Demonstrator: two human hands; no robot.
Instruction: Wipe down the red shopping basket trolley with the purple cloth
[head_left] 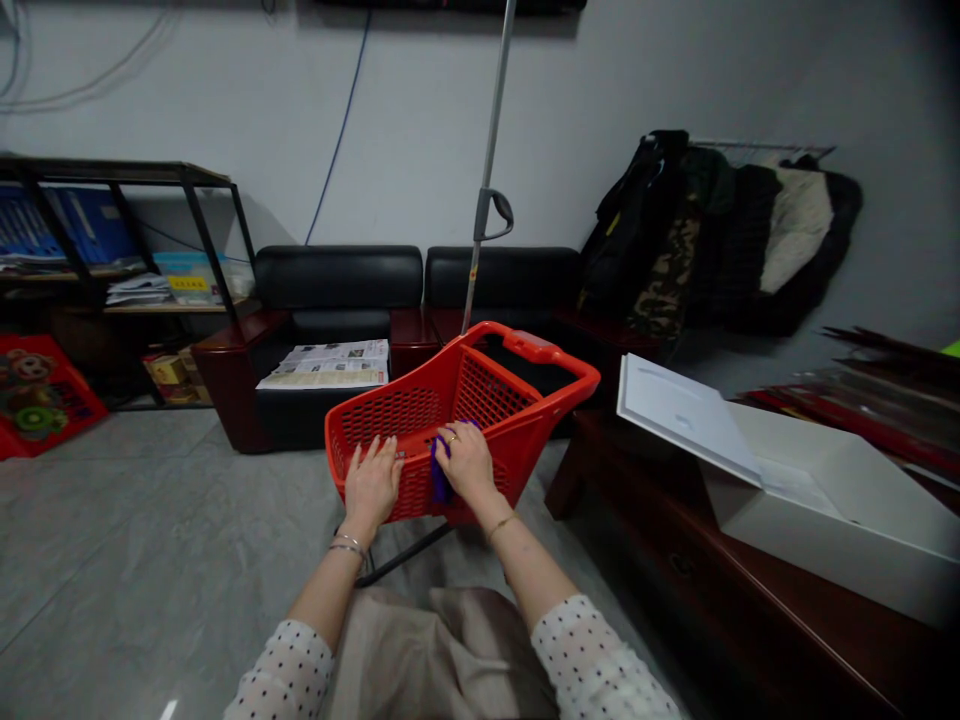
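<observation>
A red plastic shopping cart with a lattice basket stands in front of me, its handle toward the upper right. My left hand rests on the near rim of the basket, fingers stretched out flat. Farther right along that rim, my right hand is closed around a purple cloth and presses it against the basket's side. Part of the cloth is hidden under the fingers. Below the basket a dark leg of the cart's frame shows.
Behind the cart stand black armchairs, one with newspapers on its seat. A dark wooden table on the right bears an open white box. A grey pole rises behind the cart. Coats hang at the back right; a shelf stands left.
</observation>
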